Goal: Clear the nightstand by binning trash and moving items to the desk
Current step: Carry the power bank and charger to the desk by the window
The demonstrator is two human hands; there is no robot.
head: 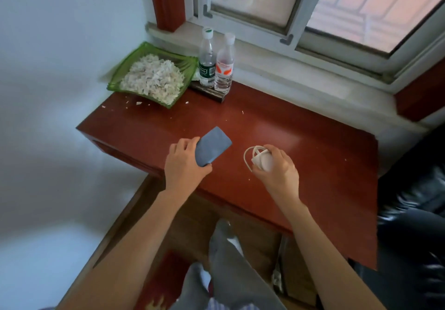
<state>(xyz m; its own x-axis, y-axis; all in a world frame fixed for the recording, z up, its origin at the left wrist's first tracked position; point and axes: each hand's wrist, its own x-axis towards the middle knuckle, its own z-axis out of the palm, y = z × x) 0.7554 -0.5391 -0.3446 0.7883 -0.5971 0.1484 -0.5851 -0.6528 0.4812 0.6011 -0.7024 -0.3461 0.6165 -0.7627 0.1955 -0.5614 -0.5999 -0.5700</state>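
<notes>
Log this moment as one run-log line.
left hand: holds blue phone | right hand: holds white charger | both over red table | not released

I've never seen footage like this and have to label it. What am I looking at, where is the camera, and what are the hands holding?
There is no machine here: a person wears one wide-angle camera on the head, looking down at their own bare hands. The left hand grips a flat blue-grey case, perhaps a phone. The right hand is closed on a white charger with its looped cable. Both are over a red-brown wooden top below a window. At its back stand a green tray of pale scraps and two plastic bottles. Small crumbs dot the wood.
</notes>
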